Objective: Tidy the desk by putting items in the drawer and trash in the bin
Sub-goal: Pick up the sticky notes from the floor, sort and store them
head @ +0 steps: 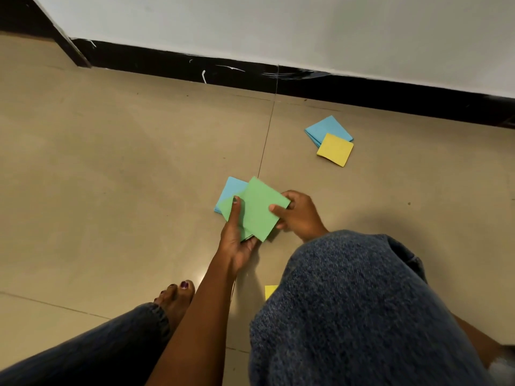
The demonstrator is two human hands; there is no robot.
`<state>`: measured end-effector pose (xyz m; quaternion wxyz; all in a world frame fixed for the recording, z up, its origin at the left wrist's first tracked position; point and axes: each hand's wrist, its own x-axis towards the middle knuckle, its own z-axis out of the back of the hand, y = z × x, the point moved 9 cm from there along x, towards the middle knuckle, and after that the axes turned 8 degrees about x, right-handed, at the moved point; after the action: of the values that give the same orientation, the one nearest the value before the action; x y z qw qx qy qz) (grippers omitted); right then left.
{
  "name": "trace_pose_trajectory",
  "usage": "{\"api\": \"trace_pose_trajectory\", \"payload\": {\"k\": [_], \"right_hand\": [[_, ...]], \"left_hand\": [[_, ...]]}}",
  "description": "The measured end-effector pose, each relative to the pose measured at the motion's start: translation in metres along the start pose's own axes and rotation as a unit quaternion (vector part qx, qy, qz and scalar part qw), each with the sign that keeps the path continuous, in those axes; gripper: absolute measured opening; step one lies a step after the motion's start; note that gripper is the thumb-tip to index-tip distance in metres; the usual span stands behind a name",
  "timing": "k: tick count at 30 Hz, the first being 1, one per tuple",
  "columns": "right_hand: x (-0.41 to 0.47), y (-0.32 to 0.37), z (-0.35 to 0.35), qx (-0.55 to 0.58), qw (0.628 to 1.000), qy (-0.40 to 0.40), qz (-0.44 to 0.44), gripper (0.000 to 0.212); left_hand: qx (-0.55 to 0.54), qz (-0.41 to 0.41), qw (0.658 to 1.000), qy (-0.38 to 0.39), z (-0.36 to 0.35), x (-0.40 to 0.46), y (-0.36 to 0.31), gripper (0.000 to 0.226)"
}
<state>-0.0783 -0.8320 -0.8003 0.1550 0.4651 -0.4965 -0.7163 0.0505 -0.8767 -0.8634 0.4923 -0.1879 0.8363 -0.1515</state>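
I crouch over a beige tiled floor. My left hand (237, 235) holds a stack of green sticky notes (259, 208) from below, thumb lying across the top. My right hand (296, 214) pinches the right edge of the top green sheet. A blue sticky pad (230, 189) sticks out from under the green ones at the upper left. Further off to the right lie another blue pad (324, 128) and a yellow pad (335, 149) overlapping it. A corner of a yellow note (269, 290) shows beside my right knee.
A white wall with a black skirting board (250, 76) runs across the back. My bare left foot (175, 299) and both jean-clad knees fill the lower part of the view. Bare floor tiles (111, 162) spread to the left.
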Motion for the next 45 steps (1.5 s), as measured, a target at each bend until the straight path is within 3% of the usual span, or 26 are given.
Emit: {"api": "trace_pose_trajectory", "payload": {"k": [3,7,11,15,17,20,22,25,27,30,32,35,38,40,42,45], "right_hand": [[0.001,-0.008,-0.016,-0.083,0.996,0.038,0.01,0.015],[0.023,0.012,0.031,-0.13,0.982,-0.104,0.085,0.019],[0.063,0.044,0.098,-0.313,0.907,-0.237,0.152,0.03],[0.104,0.044,0.136,-0.514,0.823,-0.22,0.095,0.057],[0.116,0.035,0.144,-0.542,0.813,-0.203,0.07,0.057],[0.119,0.038,0.139,-0.574,0.788,-0.203,0.093,0.029],[0.113,0.047,0.142,-0.571,0.776,-0.242,0.12,0.022],[0.089,0.062,0.142,-0.456,0.81,-0.309,0.201,0.032],[0.062,0.07,0.113,-0.394,0.815,-0.272,0.326,0.034],[0.014,0.056,0.047,-0.436,0.758,-0.129,0.469,0.037],[-0.009,0.036,0.01,-0.484,0.711,-0.034,0.51,0.04],[-0.014,0.013,-0.025,-0.527,0.684,0.067,0.5,0.044],[-0.007,0.014,-0.038,-0.52,0.712,0.092,0.464,0.049],[0.002,0.023,-0.038,-0.47,0.779,0.066,0.41,0.046],[0.018,0.026,-0.034,-0.426,0.84,0.022,0.336,0.043],[0.045,0.013,-0.042,-0.438,0.87,0.022,0.225,0.045]], "left_hand": [[0.01,0.003,1.0,0.007,0.001,0.003,0.003,0.059],[0.014,0.005,1.0,-0.024,0.007,0.01,0.006,0.048],[0.027,0.012,0.999,-0.033,0.003,0.013,0.009,0.041],[0.032,0.017,0.999,-0.022,-0.003,0.017,0.013,0.041],[0.025,0.024,0.999,-0.019,-0.002,0.02,0.016,0.045],[0.023,0.029,0.999,-0.021,-0.002,0.025,0.02,0.046],[0.019,0.032,0.999,-0.02,-0.005,0.025,0.022,0.044],[0.013,0.034,0.999,-0.019,-0.008,0.03,0.023,0.049],[0.015,0.039,0.999,-0.024,-0.011,0.032,0.023,0.052],[-0.01,0.047,0.999,-0.025,-0.019,0.032,0.021,0.052],[-0.039,0.041,0.998,-0.009,-0.025,0.032,0.014,0.053],[-0.011,0.029,0.999,0.004,-0.026,0.03,0.005,0.059],[0.018,-0.014,0.998,-0.061,-0.003,0.029,0.0,0.056],[-0.007,-0.024,0.994,-0.102,0.013,0.025,-0.002,0.068],[-0.042,-0.047,0.987,-0.145,0.032,0.02,-0.009,0.058],[-0.078,-0.054,0.971,-0.22,0.067,0.018,-0.012,0.049]]}}
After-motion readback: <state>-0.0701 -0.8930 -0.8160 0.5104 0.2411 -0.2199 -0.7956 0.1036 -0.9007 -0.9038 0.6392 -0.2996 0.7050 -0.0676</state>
